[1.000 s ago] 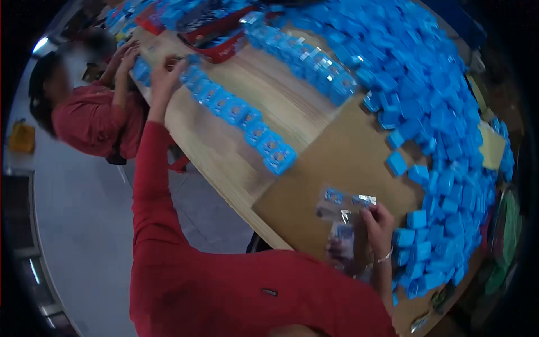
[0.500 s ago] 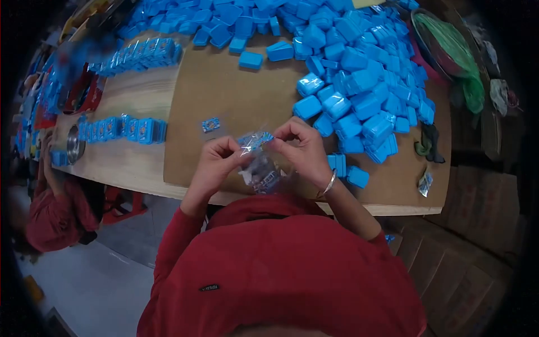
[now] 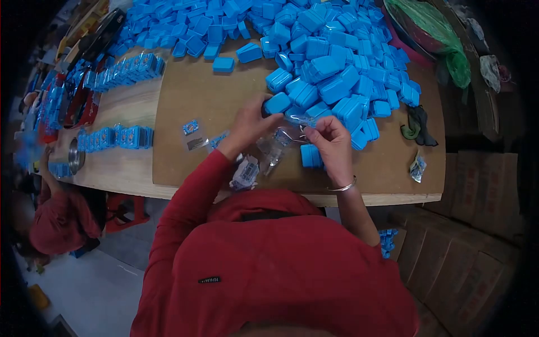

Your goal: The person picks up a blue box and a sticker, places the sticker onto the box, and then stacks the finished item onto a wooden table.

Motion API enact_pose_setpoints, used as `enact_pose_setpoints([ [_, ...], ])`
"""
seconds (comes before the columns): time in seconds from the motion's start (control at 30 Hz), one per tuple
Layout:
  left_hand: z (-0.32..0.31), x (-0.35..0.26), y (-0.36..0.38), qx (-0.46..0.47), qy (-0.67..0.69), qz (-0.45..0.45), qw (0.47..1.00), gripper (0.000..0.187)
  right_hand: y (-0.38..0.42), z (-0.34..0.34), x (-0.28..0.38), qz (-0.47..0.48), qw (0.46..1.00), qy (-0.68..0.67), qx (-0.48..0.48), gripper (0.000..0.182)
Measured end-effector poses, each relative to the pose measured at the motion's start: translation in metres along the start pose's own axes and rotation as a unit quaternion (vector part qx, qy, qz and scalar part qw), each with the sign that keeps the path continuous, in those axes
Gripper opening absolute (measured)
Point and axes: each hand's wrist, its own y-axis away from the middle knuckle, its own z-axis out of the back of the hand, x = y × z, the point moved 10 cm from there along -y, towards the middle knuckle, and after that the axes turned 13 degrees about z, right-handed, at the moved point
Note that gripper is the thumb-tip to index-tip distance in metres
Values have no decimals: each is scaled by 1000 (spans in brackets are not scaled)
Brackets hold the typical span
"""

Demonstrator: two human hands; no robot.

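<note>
My left hand (image 3: 252,124) is at the near edge of the pile, its thumb and fingers around the left end of a blue plastic box (image 3: 278,103). With thumb and fingers pinched, my right hand (image 3: 332,145) holds a clear plastic bag (image 3: 301,121) just right of that box. Below the hands lie a crumpled clear wrapper (image 3: 273,156) and a whitish printed packet (image 3: 245,172). A small blue printed packet (image 3: 191,127) is left of my left hand; another packet (image 3: 218,140) is partly hidden by my wrist.
A big heap of blue boxes (image 3: 342,73) covers the far and right side of the brown board (image 3: 196,163). Rows of packed blue boxes (image 3: 115,138) stand at left, beside a metal bowl (image 3: 76,156). Another person in red (image 3: 62,222) sits there. Cartons (image 3: 471,185) are stacked at right.
My left hand has left the printed packet and moved up and right to a blue box. The right hand moved right with the clear bag. The view has shifted slightly.
</note>
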Motion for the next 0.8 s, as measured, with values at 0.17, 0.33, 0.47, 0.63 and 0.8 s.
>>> enact_pose_setpoints([
  [0.17,58,48,36,-26,-53,70,996,44,-3,-20,1,-19,999,-33,29,29],
  [0.33,75,4,84,22,259,85,962,33,-8,-64,-4,-20,993,-62,100,34],
  [0.47,67,12,93,-1,331,109,937,2,-3,-82,-7,-29,987,-41,150,28],
  [0.63,65,10,107,-46,238,98,965,7,12,-91,-3,-47,970,-59,230,15],
  [0.8,90,2,94,-173,87,22,981,26,3,-86,-9,-40,975,-63,207,15],
])
